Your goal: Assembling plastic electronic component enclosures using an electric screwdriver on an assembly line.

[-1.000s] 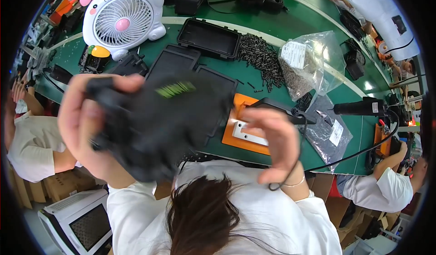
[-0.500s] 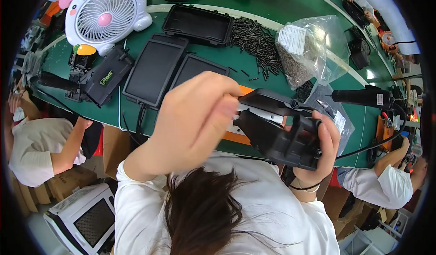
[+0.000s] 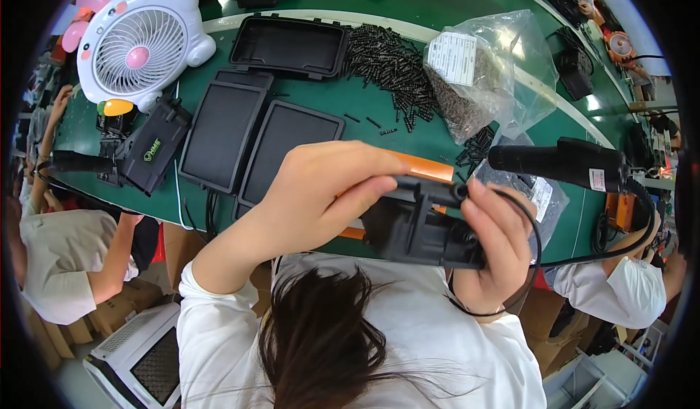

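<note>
A black plastic housing [image 3: 419, 227] with moulded ribs and a bracket-like part is held up between my hands, tilted, in front of my chest. My left hand [image 3: 328, 187] is closed, with thumb and fingers pinching its upper left edge. On the other end, my right hand [image 3: 499, 238] wraps its fingers round the housing; a thin black cable loops beside those fingers. Behind and below lies an orange fixture [image 3: 419, 165], partly covered by the housing and my left hand. Whether a small part sits in the left pinch is hidden.
Black lidded cases [image 3: 224, 135] and an open case [image 3: 288, 44] lie beyond my left hand. Small black pins [image 3: 386, 66] are heaped near a clear bag [image 3: 467, 81]. A corded black power screwdriver [image 3: 558, 165] is at right, a white fan [image 3: 138, 48] at far left. Co-workers sit on both sides.
The housing has turned in my hands, its ribbed bracket side now facing up. My left hand has come down onto its edge. The whole view has shifted slightly.
</note>
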A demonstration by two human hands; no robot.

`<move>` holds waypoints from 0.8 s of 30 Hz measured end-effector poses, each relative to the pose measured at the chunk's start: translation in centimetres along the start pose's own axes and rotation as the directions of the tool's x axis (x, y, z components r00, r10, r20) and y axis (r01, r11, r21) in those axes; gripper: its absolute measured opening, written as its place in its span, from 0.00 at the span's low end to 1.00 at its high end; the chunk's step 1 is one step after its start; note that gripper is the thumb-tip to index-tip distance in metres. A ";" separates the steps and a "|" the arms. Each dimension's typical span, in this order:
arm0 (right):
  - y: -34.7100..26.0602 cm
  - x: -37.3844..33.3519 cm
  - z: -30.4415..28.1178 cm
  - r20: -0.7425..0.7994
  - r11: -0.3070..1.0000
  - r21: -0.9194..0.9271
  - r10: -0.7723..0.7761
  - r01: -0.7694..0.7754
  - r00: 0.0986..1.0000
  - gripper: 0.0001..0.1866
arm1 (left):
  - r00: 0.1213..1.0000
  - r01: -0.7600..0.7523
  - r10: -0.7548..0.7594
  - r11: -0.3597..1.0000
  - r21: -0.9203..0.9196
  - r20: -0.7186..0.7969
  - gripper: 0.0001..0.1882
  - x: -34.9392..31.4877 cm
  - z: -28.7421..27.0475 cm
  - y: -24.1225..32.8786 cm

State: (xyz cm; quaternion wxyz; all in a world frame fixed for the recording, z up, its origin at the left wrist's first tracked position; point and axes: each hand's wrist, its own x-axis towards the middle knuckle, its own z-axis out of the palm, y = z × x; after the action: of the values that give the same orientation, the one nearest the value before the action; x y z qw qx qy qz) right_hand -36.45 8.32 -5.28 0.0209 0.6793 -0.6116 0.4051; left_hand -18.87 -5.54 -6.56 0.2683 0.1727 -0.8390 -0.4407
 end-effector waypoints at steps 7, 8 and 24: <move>0.3 -0.5 -0.8 0.123 0.997 0.063 -0.059 0.051 0.991 0.24 | 0.988 0.082 -0.087 0.996 0.042 0.126 0.06 2.4 -1.1 -1.1; 0.6 -0.6 -0.5 0.101 0.994 0.085 -0.072 0.063 0.992 0.25 | 0.990 0.096 -0.105 0.990 0.099 0.092 0.06 3.6 -0.5 -2.4; 1.8 -0.8 -0.6 0.127 0.973 0.212 -0.121 0.092 0.984 0.26 | 0.984 0.097 -0.153 0.889 0.447 0.092 0.08 8.8 5.7 -9.2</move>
State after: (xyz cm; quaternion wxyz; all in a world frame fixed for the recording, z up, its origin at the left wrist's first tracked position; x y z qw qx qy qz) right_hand -38.22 8.80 -6.20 -0.0702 0.7364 -0.5291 0.4157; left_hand -28.82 -11.56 -14.24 0.1406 0.2549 -0.9191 -0.2656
